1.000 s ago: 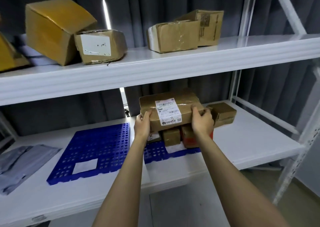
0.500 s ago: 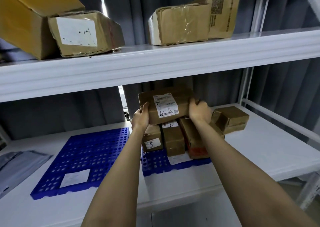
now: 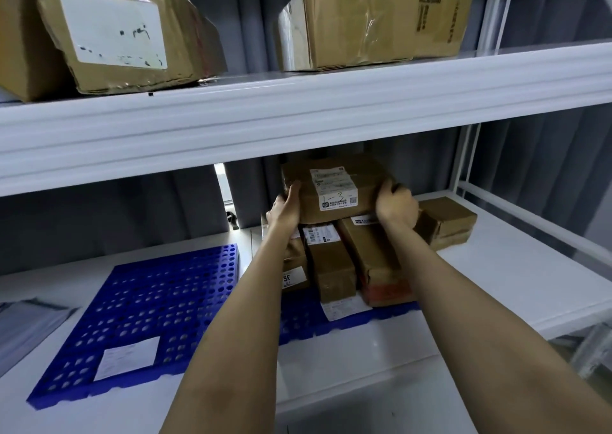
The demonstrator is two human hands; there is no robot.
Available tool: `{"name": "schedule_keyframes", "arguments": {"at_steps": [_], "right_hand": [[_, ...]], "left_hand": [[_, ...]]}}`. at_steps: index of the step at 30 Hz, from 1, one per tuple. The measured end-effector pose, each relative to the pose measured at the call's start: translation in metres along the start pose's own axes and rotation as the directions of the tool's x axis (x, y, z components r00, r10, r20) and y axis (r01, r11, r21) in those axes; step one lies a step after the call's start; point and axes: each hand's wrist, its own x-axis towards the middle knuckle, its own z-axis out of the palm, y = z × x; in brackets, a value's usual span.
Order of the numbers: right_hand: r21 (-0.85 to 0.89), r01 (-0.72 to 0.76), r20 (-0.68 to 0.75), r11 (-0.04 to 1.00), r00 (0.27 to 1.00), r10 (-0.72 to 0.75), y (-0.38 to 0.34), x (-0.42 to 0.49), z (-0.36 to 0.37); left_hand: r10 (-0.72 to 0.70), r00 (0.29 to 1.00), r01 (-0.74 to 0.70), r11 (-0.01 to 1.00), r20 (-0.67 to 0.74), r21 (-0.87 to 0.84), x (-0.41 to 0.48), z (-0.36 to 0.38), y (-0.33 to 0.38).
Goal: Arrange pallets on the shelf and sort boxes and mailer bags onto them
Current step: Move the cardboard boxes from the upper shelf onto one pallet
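Pushed back, labelled brown cardboard box (image 3: 334,191) rests atop smaller brown boxes (image 3: 334,263) mid-frame; my left hand (image 3: 284,208) and right hand (image 3: 395,206) grasp its ends, steadying.

Top box (image 3: 334,190): brown, labelled, in your grip atop three boxes (image 3: 334,268).
Pallets (image 3: 159,301): two, blue, flat, side by side.
Mailer bags (image 3: 23,327): grey, far left.
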Motion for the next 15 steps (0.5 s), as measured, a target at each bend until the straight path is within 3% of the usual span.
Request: {"name": "schedule_keyframes", "arguments": {"at_steps": [5, 15], "right_hand": [[-0.036, -0.016, 0.073, 0.999, 0.997, 0.019, 0.014, 0.012, -0.006], [0.018, -0.016, 0.129, 1.0, 0.992, 0.013, 0.016, 0.015, 0.004]], "left_hand": [[-0.014, 0.999, 0.01, 0.993, 0.04, 0.121, 0.001, 0.011, -0.005], [0.006, 1.0, -0.009, 0.994, 0.028, 0.109, 0.005, 0.005, 0.0]]}}
